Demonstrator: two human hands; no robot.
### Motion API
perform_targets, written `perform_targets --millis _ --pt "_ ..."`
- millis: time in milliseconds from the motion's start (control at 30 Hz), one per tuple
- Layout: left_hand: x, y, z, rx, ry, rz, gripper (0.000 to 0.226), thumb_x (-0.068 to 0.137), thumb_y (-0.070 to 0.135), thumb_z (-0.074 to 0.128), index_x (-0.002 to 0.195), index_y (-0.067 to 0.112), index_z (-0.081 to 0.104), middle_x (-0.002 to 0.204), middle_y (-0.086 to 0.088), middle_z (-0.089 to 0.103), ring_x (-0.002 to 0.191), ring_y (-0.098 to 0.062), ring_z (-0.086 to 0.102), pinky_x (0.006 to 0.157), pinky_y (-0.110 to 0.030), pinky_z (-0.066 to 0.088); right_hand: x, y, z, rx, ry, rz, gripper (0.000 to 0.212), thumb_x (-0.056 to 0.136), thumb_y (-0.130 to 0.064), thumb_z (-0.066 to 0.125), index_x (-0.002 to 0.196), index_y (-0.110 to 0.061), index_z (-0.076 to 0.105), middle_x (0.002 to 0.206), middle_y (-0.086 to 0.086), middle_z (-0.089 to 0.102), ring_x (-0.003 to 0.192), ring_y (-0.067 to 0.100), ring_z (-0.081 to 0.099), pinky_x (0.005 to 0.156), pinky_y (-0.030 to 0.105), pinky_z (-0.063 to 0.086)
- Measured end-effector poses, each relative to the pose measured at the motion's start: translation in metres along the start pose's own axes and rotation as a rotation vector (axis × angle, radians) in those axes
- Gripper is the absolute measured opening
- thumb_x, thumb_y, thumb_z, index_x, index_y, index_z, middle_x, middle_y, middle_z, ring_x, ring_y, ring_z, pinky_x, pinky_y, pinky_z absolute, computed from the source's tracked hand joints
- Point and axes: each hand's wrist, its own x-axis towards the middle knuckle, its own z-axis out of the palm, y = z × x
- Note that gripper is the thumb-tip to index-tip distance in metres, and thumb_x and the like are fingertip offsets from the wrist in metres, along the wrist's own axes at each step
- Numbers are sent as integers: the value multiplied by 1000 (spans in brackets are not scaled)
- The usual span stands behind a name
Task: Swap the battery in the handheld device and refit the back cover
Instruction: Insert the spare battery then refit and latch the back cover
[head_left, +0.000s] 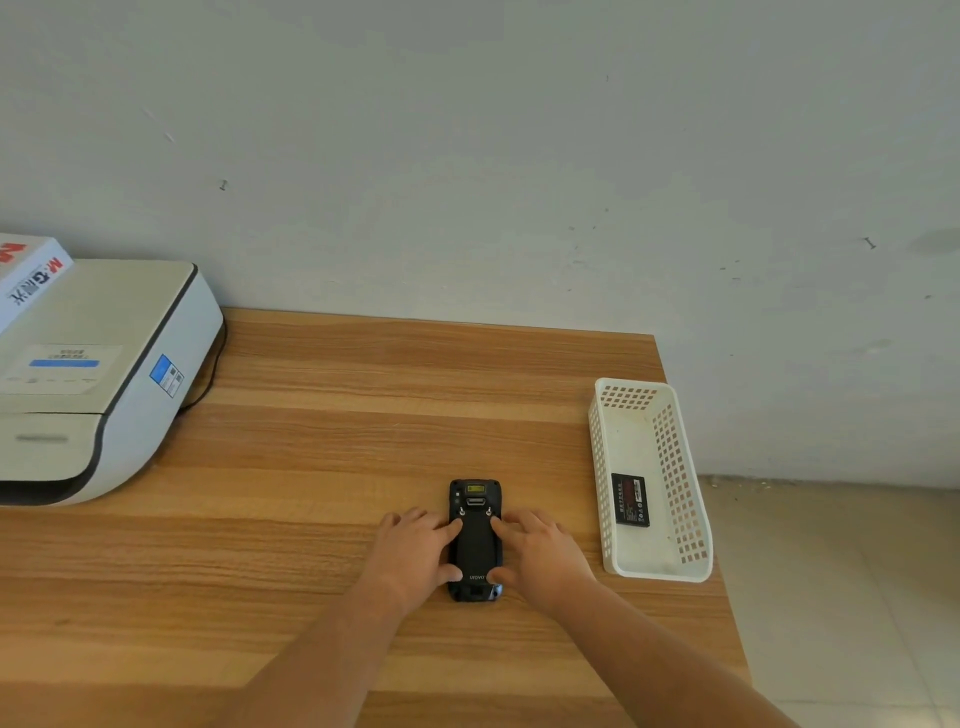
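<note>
1. Nearest to us, both forearms reach in from the bench's near edge and meet at the handheld device, which lies face down, lengthways, a little right of the middle and closer to the near edge than to the wall.
2. The left hand rests against the device's left side, fingers spread: the forefinger reaches up toward the left screw, the thumb presses the lower left of the back cover. The right hand mirrors it on the right side, spread the same way. We judge that this two-sided hold is meant to steady the body while the cover is worked at its latches.
3. The cover appears seated on the device. Whether it is about to come off or has just gone on, we cannot tell.
4. Just beyond and to the right, near the bench's right edge, stands a white perforated basket. One battery lies flat on its floor, within easy reach of the right hand, which is probably why it is parked there.
5. Farthest off, at the far left corner against the wall, sits a white printer with a box on its lid.
</note>
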Motion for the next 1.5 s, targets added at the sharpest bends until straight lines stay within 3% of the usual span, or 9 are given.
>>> perform_targets --millis 233,367,600,767,1167,1500 --pt "4 0 1 -6 4 7 68 91 52 55 150 32 29 146 6 43 138 -18 28 111 -41 23 2 2 2 -19 -16 0 71 90 -55 53 151 -31 25 151 -6 32 141 16 22 115 39 22" --pt "4 -7 0 -87 -3 13 62 93 54 52 149 33 33 148 7 42 140 -17 26 113 -42 21 4 3 -2 80 18 11 66 89 -52 57 147 -32 34 150 -8 35 139 14 26 116 40 24" --pt "21 -9 -12 -287 138 -26 49 93 42 59 139 30 47 136 10 49 130 -14 39 109 -36 34 27 -6 -16 102 88 -13 47 93 -40 57 138 -30 46 140 -7 41 127 16 39 101 34 42" --pt "29 -11 -11 -229 124 46 41 92 40 61 130 29 55 132 9 51 123 -14 43 105 -36 37 33 -2 -19 38 92 -62 38 92 -37 59 128 -25 54 135 -4 45 122 17 42 98 35 44" --pt "43 -15 -28 -75 86 133 35 91 42 62 123 28 59 119 7 53 113 -14 47 96 -33 41 40 4 -26 -84 73 -125 42 89 -47 61 125 -27 54 131 -4 47 122 18 41 95 36 44" --pt "56 -11 -37 117 41 227 30 91 36 63 118 25 60 118 2 56 114 -18 48 96 -37 39 49 3 -33 -188 33 -162 40 87 -48 62 118 -24 58 125 -1 51 123 22 40 99 41 39"
